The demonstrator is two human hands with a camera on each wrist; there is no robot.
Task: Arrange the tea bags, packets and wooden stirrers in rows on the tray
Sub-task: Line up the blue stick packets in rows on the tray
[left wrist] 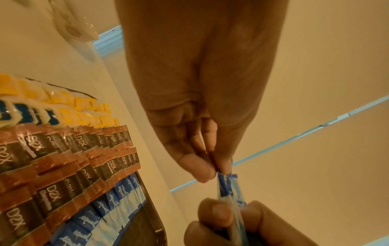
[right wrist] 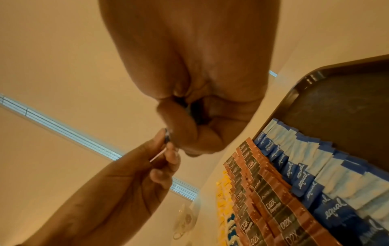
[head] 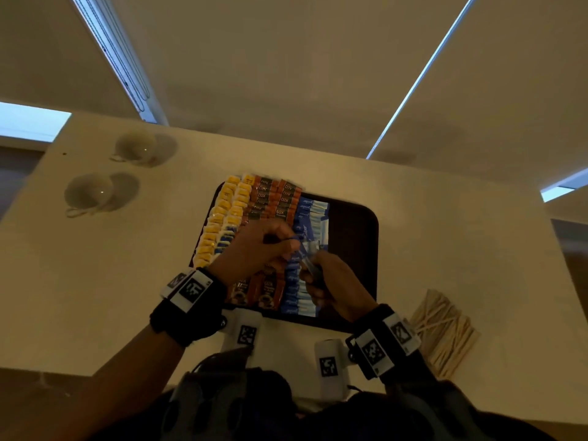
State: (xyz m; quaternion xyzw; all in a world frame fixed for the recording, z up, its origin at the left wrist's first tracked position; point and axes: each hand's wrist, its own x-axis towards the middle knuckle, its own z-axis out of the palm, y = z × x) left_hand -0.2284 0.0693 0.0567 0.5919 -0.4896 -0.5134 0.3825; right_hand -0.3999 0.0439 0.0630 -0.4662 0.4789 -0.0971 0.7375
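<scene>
Above the dark brown tray (head: 353, 224), both hands hold a small bunch of blue packets (left wrist: 226, 184). My left hand (head: 284, 246) pinches the bunch's top end between thumb and fingertips (left wrist: 200, 168). Around its lower part curls my right hand (head: 315, 273), whose fingers (left wrist: 219, 214) grip it. On the tray lie rows of yellow tea bags (head: 222, 214), brown D2X packets (head: 273, 198) and blue "equal" packets (head: 313, 214). The tray's right part is bare. Wooden stirrers (head: 442, 332) lie in a loose pile on the table, right of the tray.
Two white cups (head: 136, 148) (head: 89, 194) lie on the white table (head: 127, 281) at the far left. Window blinds rise just behind the table's far edge. The table edge is close to my body.
</scene>
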